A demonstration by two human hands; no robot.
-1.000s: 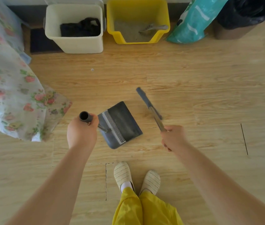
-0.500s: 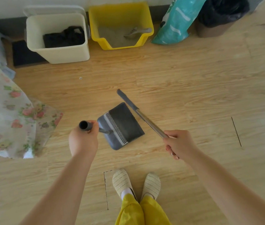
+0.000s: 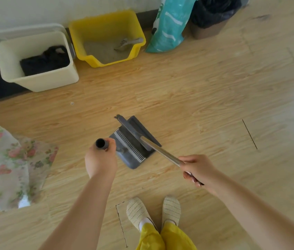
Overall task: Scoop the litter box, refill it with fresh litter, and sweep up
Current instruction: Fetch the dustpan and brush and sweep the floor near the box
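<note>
Left hand (image 3: pixel 100 160) grips the dustpan (image 3: pixel 133 143) handle, right hand (image 3: pixel 197 169) grips the broom (image 3: pixel 143 137) shaft with its head laid across the dustpan, well short of the litter box (image 3: pixel 106 36): sweeping step judged underway, emptying the dustpan likely next.

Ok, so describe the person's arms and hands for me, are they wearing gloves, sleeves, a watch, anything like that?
Both forearms are bare from the bottom edge of the picture up to the wrists, with no sleeves showing. The left hand and right hand have no gloves, and no watch, bracelet or ring can be seen. Nothing else is worn on either arm.
</note>
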